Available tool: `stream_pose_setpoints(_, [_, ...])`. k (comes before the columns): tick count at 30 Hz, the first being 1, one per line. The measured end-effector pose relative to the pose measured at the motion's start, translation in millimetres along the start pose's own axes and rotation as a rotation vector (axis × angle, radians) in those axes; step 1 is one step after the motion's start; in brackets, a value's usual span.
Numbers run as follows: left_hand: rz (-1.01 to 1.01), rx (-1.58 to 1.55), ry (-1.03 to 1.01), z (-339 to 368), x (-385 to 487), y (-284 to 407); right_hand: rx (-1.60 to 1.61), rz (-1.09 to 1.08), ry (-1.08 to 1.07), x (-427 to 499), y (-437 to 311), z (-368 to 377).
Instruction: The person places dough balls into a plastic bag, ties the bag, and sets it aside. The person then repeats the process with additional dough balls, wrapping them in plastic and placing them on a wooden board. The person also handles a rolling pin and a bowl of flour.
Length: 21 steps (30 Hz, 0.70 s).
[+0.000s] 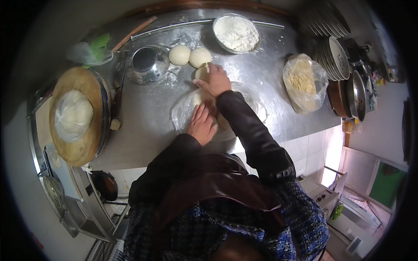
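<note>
My right hand [215, 79] reaches forward, its thumb and fingers around a round dough ball [201, 74]. Two more dough balls, one at the left [179, 55] and one at the right [200, 57], sit touching just beyond it. My left hand [201, 125] lies with spread fingers on a clear plastic bag [181, 112] nearer my body. Pale dough [198, 98] shows in the bag between my hands; the rest of it is partly hidden by my hands and right sleeve. A metal bowl of flour [236, 34] stands beyond my right hand.
A digital kitchen scale [148, 67] stands left of the dough balls. Farther left, a round wooden board [73, 151] bears bagged dough [73, 114]. A wooden rolling pin [135, 33] lies at the back. Bagged noodles [302, 81] and stacked plates [338, 58] are at the right of the metal table [147, 137].
</note>
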<state>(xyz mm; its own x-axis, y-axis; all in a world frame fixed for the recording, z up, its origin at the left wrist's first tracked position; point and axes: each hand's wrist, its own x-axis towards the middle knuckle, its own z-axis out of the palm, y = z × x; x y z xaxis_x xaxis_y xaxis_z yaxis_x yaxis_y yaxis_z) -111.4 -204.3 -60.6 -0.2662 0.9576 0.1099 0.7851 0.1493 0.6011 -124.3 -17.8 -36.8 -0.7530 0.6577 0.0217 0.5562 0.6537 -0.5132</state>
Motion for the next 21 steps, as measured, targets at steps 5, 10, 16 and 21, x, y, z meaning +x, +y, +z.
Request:
stream_pose_setpoints(5, [0.017,0.027,-0.015,0.8,-4.8,-9.6,-0.186,0.106,-0.142,24.9,-15.8,26.8])
stream_pose_setpoints(10, [0.025,-0.076,0.057,-2.9,-4.6,-7.9,1.033,0.374,-0.254,39.5,52.6,-5.2])
stream_pose_setpoints(16, [-0.154,-0.271,0.203,-5.8,-8.2,-18.2,2.079,0.261,-0.514,-4.4,76.3,-88.8])
stream_pose_setpoints(21, [-0.213,-0.279,0.237,-11.7,7.3,-30.7,1.537,0.252,-0.253,-59.2,43.7,-113.0])
